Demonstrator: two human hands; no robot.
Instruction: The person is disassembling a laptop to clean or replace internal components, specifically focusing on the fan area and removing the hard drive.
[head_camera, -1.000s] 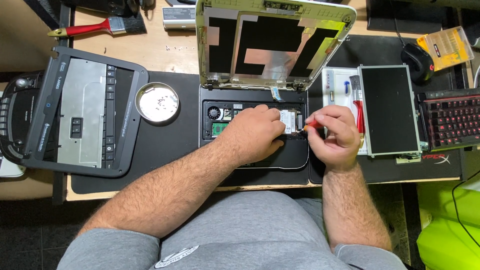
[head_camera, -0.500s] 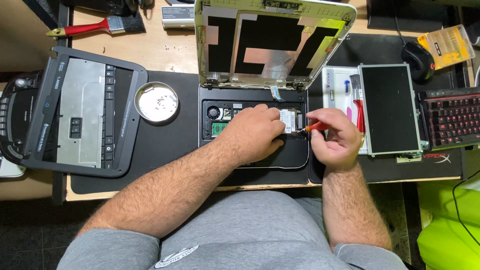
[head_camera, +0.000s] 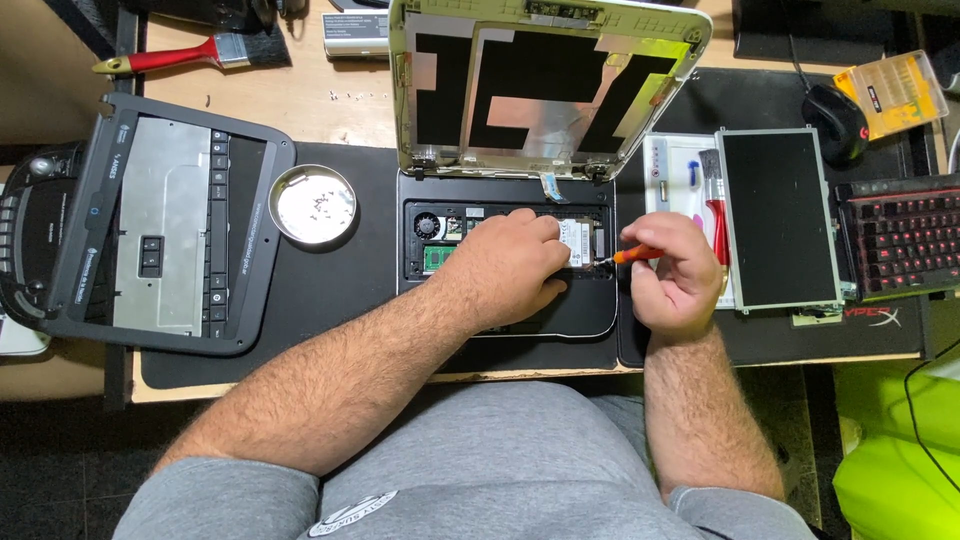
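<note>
The right hand (head_camera: 680, 275) has its grip pressed together around a small orange-handled screwdriver (head_camera: 628, 256), whose tip points left onto the edge of the silver drive (head_camera: 578, 240) seated in the opened laptop base (head_camera: 505, 265). The left hand (head_camera: 508, 268) lies flat over the middle of that base, fingers curled down onto the drive's left side; whether its grip pinches anything I cannot tell. The laptop base sits at the centre of a black mat (head_camera: 330, 300) on the worktop (head_camera: 300, 100), with its stripped lid (head_camera: 545, 85) standing open behind it. Just right of the right hand lie a white tool tray (head_camera: 672, 165) and a loose screen panel (head_camera: 778, 215), with a red-lit keyboard (head_camera: 900, 235) beyond. To the left rest a round metal dish (head_camera: 314, 204) holding small screws and a removed grey bezel frame (head_camera: 160, 220). A red-handled brush (head_camera: 175, 57) lies at the far left corner.
</note>
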